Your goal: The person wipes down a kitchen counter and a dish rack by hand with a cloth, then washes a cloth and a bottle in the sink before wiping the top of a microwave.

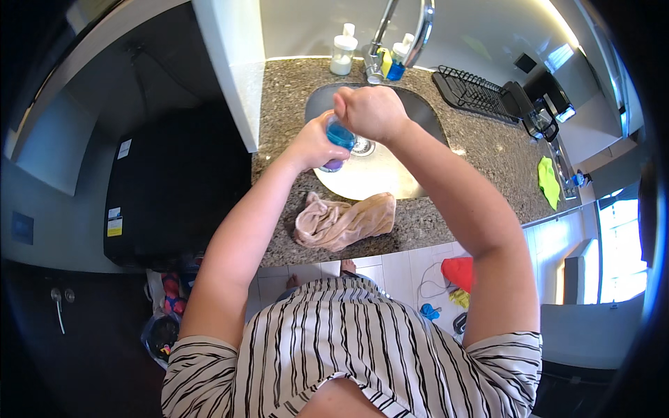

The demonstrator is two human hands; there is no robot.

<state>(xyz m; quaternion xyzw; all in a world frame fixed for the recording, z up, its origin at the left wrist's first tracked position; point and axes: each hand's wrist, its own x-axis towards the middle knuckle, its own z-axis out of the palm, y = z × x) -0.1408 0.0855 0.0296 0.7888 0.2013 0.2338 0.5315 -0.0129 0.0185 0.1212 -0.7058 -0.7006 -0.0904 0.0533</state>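
Over the left side of the steel sink (387, 177), my left hand (319, 143) is wrapped around a clear container with blue and purple parts (339, 135). My right hand (372, 112) is curled into a fist at the container's top end, its fingers hidden from view; whether it grips the rim or a lid cannot be told. Below the sink, a crumpled beige cloth (345, 219) lies on the granite counter's front edge. Behind my hands rises the chrome faucet (374, 65), with a yellow sponge (385, 62) beside it.
Two pump bottles, one with white contents (343, 55) and one with blue liquid (398, 62), stand behind the sink. To the right are a black dish rack (473, 94), a coffee maker (546, 107) and a lime-green cloth (548, 183). A wall panel (235, 68) borders the counter's left side.
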